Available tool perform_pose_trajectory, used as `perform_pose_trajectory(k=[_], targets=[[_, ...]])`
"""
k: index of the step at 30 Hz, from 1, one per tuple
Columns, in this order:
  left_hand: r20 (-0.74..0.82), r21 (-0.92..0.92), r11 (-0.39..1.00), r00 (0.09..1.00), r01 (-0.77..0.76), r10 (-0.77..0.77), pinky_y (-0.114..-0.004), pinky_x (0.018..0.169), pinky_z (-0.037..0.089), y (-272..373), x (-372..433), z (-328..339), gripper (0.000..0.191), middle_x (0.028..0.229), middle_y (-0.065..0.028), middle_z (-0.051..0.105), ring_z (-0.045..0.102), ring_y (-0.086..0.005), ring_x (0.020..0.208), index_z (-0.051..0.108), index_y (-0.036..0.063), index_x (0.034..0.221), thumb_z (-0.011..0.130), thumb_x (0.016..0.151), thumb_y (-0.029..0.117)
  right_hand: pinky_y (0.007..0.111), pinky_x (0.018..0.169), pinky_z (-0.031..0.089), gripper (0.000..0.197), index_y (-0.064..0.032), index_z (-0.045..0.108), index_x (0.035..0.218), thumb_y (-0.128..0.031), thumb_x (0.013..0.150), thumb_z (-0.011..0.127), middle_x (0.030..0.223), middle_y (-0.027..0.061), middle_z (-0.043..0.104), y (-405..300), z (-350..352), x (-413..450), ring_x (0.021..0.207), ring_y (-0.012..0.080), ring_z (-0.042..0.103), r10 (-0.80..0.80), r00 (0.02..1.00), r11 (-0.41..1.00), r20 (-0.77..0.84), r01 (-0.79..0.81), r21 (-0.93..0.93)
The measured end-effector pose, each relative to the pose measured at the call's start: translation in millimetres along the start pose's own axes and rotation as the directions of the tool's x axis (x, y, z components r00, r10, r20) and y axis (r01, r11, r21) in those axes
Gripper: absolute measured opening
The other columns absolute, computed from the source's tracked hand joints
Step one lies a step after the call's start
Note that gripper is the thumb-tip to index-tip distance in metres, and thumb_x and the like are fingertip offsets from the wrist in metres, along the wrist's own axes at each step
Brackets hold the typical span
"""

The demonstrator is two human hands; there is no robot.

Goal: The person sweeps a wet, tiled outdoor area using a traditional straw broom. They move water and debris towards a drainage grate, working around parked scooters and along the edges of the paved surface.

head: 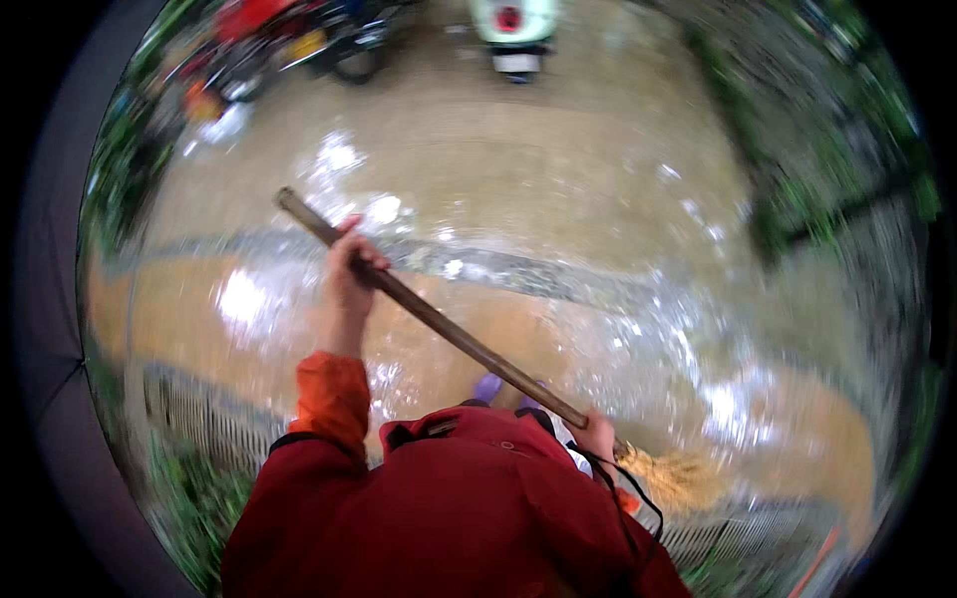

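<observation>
A long wooden broom handle [456,329] slants across my body from upper left to lower right. Near its upper end my left hand [353,273] grips the wood, with the arm in an orange cuff. My right hand [596,437] holds the lower part of the handle by my right side. Just beyond that hand, straw-coloured broom bristles [669,478] spread low to the right, blurred, over the wet ground; whether they touch it I cannot tell. Below the handle, purple footwear [487,387] shows on my feet. A dark red garment [478,516] covers my front.
Brownish water [463,179] lies over the ground, with a grey strip [516,269] crossing it. A red motorcycle [254,45] and a pale green scooter [516,22] stand ahead. Slotted drain grating [209,411] runs behind me at left and right. A dark umbrella canopy [48,299] edges the left.
</observation>
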State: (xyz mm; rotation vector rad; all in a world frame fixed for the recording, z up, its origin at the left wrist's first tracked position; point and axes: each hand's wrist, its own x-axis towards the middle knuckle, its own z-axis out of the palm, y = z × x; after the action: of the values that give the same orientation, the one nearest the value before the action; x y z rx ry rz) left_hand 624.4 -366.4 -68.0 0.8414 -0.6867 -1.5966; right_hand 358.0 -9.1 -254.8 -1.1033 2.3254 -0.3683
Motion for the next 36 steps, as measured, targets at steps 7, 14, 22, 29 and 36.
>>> perform_pose_trajectory(k=[7,14,22,29,36], targets=[[-0.305,-0.048,0.995,0.950,-0.082,0.063,-0.033,0.057,0.043,58,-148,-74,0.033,0.060,0.0004,0.040,0.046,-0.0146,0.054,0.045,0.0136,0.113,0.050,0.080,0.016,0.043,0.064,0.046,0.038,-0.0050,0.061,0.078,-0.040,0.065,0.070,0.072,0.0165,0.061,-21,-33,-4,0.073,0.0343,0.060,-0.099,0.946,0.987,0.309,0.133,-0.091],[-0.386,0.025,0.869,0.797,-0.494,0.464,-0.034,0.058,0.043,105,-246,-93,0.034,0.059,-0.0010,0.037,0.045,-0.0158,0.054,0.041,0.0128,0.114,0.042,0.081,0.012,0.042,0.061,0.043,0.023,-0.0064,0.055,0.073,-0.022,0.064,0.069,0.071,0.0160,0.058,-100,-13,83,0.071,0.0355,0.056,-0.591,0.732,0.776,0.338,0.631,-0.009],[-0.241,0.138,0.527,0.488,-0.838,0.839,-0.027,0.056,0.039,158,-315,-133,0.040,0.058,0.0016,0.036,0.039,-0.0110,0.051,0.045,0.0107,0.123,0.036,0.086,0.021,0.040,0.061,0.041,0.020,-0.0059,0.049,0.069,-0.011,0.062,0.066,0.070,0.0136,0.052,-288,47,113,0.070,0.0332,0.051,-0.858,0.337,0.397,0.388,0.914,0.082],[-0.200,0.041,0.388,0.373,-0.921,0.906,-0.028,0.046,0.037,229,-292,-198,0.021,0.045,0.0013,0.034,0.038,-0.0123,0.043,0.045,0.0093,0.092,0.038,0.086,0.028,0.040,0.061,0.040,0.014,-0.0064,0.049,0.070,-0.007,0.065,0.062,0.068,0.0129,0.050,-430,165,102,0.069,0.0325,0.049,-0.944,0.214,0.273,0.251,0.934,0.229],[-0.505,0.143,0.533,0.402,-0.834,0.764,-0.026,0.042,0.032,270,-232,-267,0.019,0.044,0.0014,0.031,0.033,-0.0109,0.039,0.040,0.0103,0.072,0.043,0.083,0.026,0.042,0.068,0.045,0.018,-0.0096,0.057,0.080,-0.021,0.068,0.065,0.081,0.0154,0.058,-498,259,120,0.079,0.0358,0.056,-0.778,0.168,0.293,0.605,0.949,0.114]])
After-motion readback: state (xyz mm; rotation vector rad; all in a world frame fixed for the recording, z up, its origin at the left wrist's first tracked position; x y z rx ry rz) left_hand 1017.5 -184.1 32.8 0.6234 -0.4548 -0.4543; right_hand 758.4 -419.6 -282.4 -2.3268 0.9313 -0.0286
